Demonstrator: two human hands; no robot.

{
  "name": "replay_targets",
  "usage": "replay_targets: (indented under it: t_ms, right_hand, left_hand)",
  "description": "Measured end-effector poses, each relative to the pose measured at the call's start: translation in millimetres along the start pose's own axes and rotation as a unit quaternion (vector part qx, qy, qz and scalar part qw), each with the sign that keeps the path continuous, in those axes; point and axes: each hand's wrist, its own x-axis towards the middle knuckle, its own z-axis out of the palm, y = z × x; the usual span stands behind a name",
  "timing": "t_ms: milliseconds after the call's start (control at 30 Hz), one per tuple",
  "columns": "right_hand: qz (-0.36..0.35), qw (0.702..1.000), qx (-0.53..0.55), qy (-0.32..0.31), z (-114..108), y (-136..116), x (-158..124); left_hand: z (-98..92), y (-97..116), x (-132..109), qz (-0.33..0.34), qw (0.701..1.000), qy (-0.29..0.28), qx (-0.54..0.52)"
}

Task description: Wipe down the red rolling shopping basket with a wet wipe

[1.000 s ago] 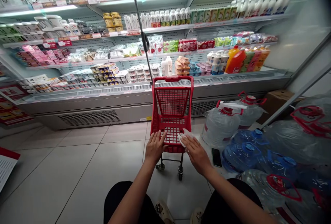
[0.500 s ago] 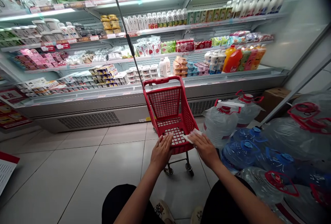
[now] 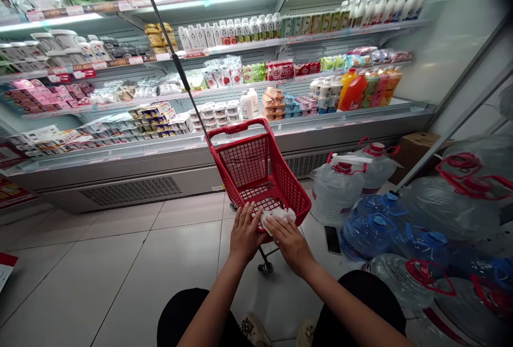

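A small red shopping cart (image 3: 284,193) with a grid-patterned plastic basket stands in front of me. My left hand (image 3: 245,233) lies on the basket's near rim, fingers stretched out flat and pointing forward. Close beside it, my right hand (image 3: 292,243) holds a crumpled white tissue or cloth (image 3: 279,216) against the same rim. Both hands cover part of that rim. The basket's inside shows its grid floor and back panel.
A chilled display case (image 3: 132,186) with dairy goods and drinks runs behind the cart. Large water jugs (image 3: 337,189) crowd the right side, with a phone (image 3: 332,239) on the tiled floor (image 3: 108,272) beside them. A dark pole (image 3: 180,71) rises from the cart's left.
My right hand has moved left along the rim with the white tissue or cloth, nearer my left hand. The cart has turned slightly, and the phone on the floor has come into sight.
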Motion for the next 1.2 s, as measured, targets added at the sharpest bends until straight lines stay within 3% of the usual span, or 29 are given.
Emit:
replay_targets:
  t_ms: [67,133,267,333,400,567,667,733,833,933,1000,1100,1200]
  right_hand:
    - [-0.030,1.000,-0.005,-0.008,-1,10,-3]
    - [-0.040,0.999,-0.014,0.001,-6,40,-12]
    - [0.033,0.998,-0.043,0.037,-20,114,-33]
    - [0.062,0.996,-0.047,0.044,-24,128,-36]
    - [0.081,0.994,-0.044,0.050,-21,116,-33]
    - [0.046,0.999,0.011,0.026,3,21,-14]
    - [0.030,0.998,0.039,0.025,6,-8,-12]
    - [0.008,0.999,0.049,0.014,1,2,-18]
    - [-0.006,0.999,0.053,-0.014,-13,49,-33]
    - [0.058,0.997,0.047,-0.023,-25,99,-46]
    - [0.111,0.992,0.057,-0.020,-29,123,-47]
    - [0.189,0.978,0.084,0.012,-27,139,-44]
    - [0.222,0.969,0.089,0.056,-22,129,-45]
  left_hand:
    - [-6.3,-7,0,0.025,1.000,-0.007,0.001]
    - [-16.6,-20,2,0.074,0.997,-0.020,0.003]
    - [-30.5,-38,5,0.135,0.990,-0.035,0.007]
    - [-27.2,-34,6,0.125,0.992,-0.030,0.003]
    - [-17.9,-24,5,0.101,0.995,-0.020,-0.004]
    - [6.7,4,5,0.054,0.998,0.019,0.004]
    - [10.8,13,7,0.045,0.998,0.035,0.024]
    - [9.4,17,8,0.049,0.998,0.036,0.030]
    - [3.3,15,12,0.087,0.996,0.024,0.015]
    - [-5.9,2,24,0.143,0.989,0.019,-0.013]
    - [-11.5,-11,35,0.142,0.990,0.024,-0.012]
    - [-14.2,-27,51,0.074,0.996,0.038,0.013]
    - [-8.4,-27,56,0.040,0.998,0.044,0.025]
